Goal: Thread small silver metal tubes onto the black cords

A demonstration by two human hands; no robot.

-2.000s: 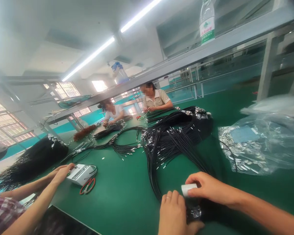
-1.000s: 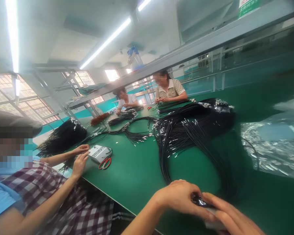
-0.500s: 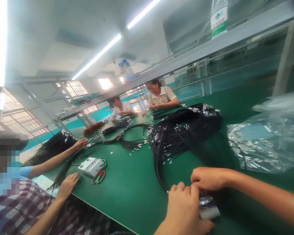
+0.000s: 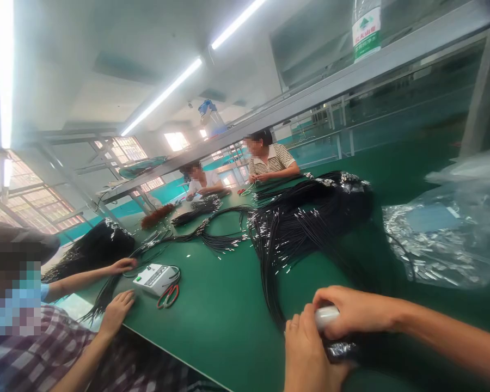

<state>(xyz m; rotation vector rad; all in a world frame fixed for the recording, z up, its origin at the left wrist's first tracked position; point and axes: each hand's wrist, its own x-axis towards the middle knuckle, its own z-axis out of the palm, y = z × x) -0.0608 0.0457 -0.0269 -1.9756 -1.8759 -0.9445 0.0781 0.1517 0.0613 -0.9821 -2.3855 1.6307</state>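
My left hand (image 4: 306,348) is closed around a bundle of black cables (image 4: 271,288) near the table's front edge. Shiny clear film (image 4: 340,349) lies around the bundle just right of those fingers. In my right hand (image 4: 357,313), a small white roll of wrapping film (image 4: 326,318) is gripped above the bundle, close against the left hand. The bundle's cables curve back to a large heap of black cables (image 4: 330,209) with silver metal ends. Part of the bundle is hidden under both hands.
A clear plastic bag of small metal pieces (image 4: 424,245) lies at right. At left, a co-worker's hand (image 4: 116,310) rests near a white tester box (image 4: 157,279) with red-handled clips (image 4: 168,296). Two people sit across the green table (image 4: 224,288). A shelf beam (image 4: 310,90) crosses above.
The white roll has gone from below the bundle, right of my left hand, to above it in my right hand. The co-worker's far hand has drawn back slightly.
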